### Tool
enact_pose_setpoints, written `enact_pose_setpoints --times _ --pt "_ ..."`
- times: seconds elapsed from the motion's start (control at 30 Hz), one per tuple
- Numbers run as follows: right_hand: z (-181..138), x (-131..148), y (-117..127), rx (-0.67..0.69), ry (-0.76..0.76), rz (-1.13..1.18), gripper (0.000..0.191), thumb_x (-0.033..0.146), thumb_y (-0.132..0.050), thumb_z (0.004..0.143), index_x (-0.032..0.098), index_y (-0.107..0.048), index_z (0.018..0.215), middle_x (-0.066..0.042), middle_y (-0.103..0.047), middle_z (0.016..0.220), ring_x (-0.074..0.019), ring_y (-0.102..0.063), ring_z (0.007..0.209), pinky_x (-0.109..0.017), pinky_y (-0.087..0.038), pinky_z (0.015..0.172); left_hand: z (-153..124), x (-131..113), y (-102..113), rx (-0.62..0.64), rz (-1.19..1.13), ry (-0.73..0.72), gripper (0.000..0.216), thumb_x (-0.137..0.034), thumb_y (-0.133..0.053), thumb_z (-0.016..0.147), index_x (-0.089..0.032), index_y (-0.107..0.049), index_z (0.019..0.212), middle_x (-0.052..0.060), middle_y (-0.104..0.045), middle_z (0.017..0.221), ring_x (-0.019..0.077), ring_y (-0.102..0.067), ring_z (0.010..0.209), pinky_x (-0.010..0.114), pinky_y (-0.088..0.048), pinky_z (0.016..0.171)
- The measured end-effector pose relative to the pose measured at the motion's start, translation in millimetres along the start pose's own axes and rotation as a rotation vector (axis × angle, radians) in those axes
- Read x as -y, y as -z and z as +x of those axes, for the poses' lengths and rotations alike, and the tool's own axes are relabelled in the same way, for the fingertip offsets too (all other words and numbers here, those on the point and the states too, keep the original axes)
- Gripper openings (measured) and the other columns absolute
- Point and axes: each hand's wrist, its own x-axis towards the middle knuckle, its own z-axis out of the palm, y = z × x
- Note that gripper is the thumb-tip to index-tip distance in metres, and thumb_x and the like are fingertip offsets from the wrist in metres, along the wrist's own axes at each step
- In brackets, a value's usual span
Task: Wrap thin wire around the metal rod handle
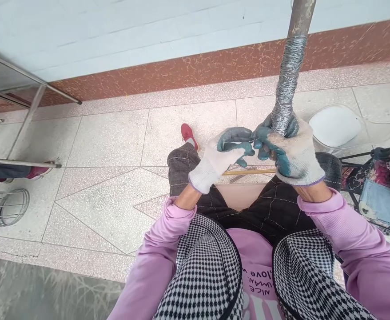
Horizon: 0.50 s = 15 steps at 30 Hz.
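Note:
Both my hands wear white knit gloves with dark green coated fingers. My right hand (pixel 293 151) is wrapped round the lower end of an upright pole (pixel 290 75) that is wound with thin silver wire. My left hand (pixel 226 153) is pinched shut beside it, fingertips meeting those of the right hand; a thin strand of wire seems to run between them, too fine to be sure. I am seated, with dark checked trousers and pink sleeves below the hands.
A thin wooden stick (pixel 248 172) lies on the floor between my knees. A white shallow dish (pixel 335 126) sits at right, beside a wire rack of cloth (pixel 378 186). A metal frame (pixel 11 89) and a wire cage (pixel 10 206) stand at left. Another person's shoe (pixel 37 172) shows at left.

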Motion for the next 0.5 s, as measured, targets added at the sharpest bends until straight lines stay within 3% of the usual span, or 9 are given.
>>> enact_pose_setpoints --times 0.1,0.2,0.37,0.5 --pt "0.3 -0.2 0.8 0.019 -0.007 -0.031 0.028 0.031 -0.092 0.086 0.026 -0.065 0.079 0.0 -0.068 0.068 -0.0129 -0.054 0.046 -0.03 -0.029 0.04 -2.7 -1.2 -2.0 -0.108 0.185 -0.114 0.028 -0.028 -0.08 0.095 -0.019 -0.083 0.121 0.011 -0.085 0.119 0.0219 -0.083 0.103 0.034 -0.071 0.088" --pt "0.4 0.7 -0.6 0.014 -0.018 -0.039 0.027 0.032 -0.092 0.079 0.027 -0.065 0.077 0.001 -0.068 0.068 -0.0134 -0.053 0.045 -0.031 -0.03 0.04 -5.7 -5.2 -1.4 -0.129 0.343 -0.192 0.015 -0.027 -0.079 0.097 -0.021 -0.085 0.109 0.008 -0.086 0.112 0.0229 -0.082 0.106 0.038 -0.068 0.101" --pt "-0.2 0.3 -4.5 0.032 -0.02 -0.035 0.028 0.031 -0.094 0.074 0.028 -0.066 0.077 0.002 -0.068 0.07 -0.0151 -0.056 0.051 -0.032 -0.044 0.046 -8.7 -7.2 -4.1 -0.132 0.314 -0.126 0.016 -0.034 -0.075 0.101 -0.02 -0.083 0.102 0.005 -0.084 0.097 0.0189 -0.08 0.092 0.031 -0.068 0.087" --pt "-0.9 -5.2 -5.5 -0.005 0.048 -0.096 0.025 0.029 -0.095 0.077 0.025 -0.07 0.079 0.0 -0.069 0.074 -0.0152 -0.06 0.064 -0.032 -0.054 0.061 0.1 13.4 -7.0 -0.181 0.089 -0.041 0.022 -0.041 -0.074 0.101 -0.02 -0.077 0.099 0.006 -0.082 0.097 0.0195 -0.08 0.087 0.032 -0.068 0.076"
